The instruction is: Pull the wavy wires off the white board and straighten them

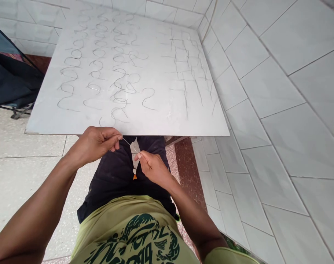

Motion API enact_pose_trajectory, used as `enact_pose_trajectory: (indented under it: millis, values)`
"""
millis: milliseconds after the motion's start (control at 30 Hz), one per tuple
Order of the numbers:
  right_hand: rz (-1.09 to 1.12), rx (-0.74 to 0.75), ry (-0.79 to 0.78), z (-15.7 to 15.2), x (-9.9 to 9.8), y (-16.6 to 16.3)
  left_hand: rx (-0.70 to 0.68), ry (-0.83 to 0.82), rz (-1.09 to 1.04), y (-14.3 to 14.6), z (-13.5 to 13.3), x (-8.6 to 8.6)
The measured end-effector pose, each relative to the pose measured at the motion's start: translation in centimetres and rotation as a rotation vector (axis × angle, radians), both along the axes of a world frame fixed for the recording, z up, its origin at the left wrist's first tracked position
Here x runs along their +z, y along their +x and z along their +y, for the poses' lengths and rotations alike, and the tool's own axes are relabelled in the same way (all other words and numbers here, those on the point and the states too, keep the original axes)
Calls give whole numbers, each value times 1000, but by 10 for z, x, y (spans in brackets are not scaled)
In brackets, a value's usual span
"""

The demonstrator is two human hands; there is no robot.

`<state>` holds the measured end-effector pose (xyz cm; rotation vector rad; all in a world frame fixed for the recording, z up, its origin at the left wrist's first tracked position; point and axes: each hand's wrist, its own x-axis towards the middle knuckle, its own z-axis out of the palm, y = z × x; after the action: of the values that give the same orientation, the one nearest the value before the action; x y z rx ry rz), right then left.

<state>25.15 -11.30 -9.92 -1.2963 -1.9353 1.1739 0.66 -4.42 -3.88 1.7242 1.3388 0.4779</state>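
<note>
A short, thin wire (130, 144) stretches between my two hands, just off the near edge of the white board and above my lap. My left hand (99, 143) pinches its upper left end between thumb and fingertips. The lower right end is gripped in my right hand (153, 165), thumb pressed against the fingers. Rows of curved wire pieces (149, 99) lie across the left and middle of the board. Straighter wires (186, 97), several of them crossing, lie on its right side.
The white board (161, 121) forms a tabletop before me. Tiled wall (282, 124) runs close along its right side and behind it. A dark folding chair (13, 79) stands at the left on the speckled floor (26, 176).
</note>
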Motion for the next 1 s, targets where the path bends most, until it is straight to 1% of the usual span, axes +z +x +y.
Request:
enact_pose_trajectory:
  millis: [133,267,367,467,567,700,800,900,1000]
  values:
    - [-142,101,18,2,2,-2,-77,74,56,-1,-2,-2]
    - [-316,51,98,4,0,-7,-140,124,85,0,-2,-3]
    - [-345,27,97,4,-4,-11,-155,126,100,1,0,-4]
    - [-180,46,30,5,-6,-8,-137,48,77,1,3,-1]
    - [19,81,-102,4,-3,4,-79,-40,17,0,7,2]
    - [236,129,-322,1,-2,22,-32,-58,-35,-4,12,3]
    - [477,189,-451,-4,-6,26,-25,-80,-55,-6,14,2]
    - [690,167,-530,-8,-11,21,-15,-101,-90,-7,15,1]
    - [784,97,-566,-11,-14,15,-8,-111,-116,-7,16,2]
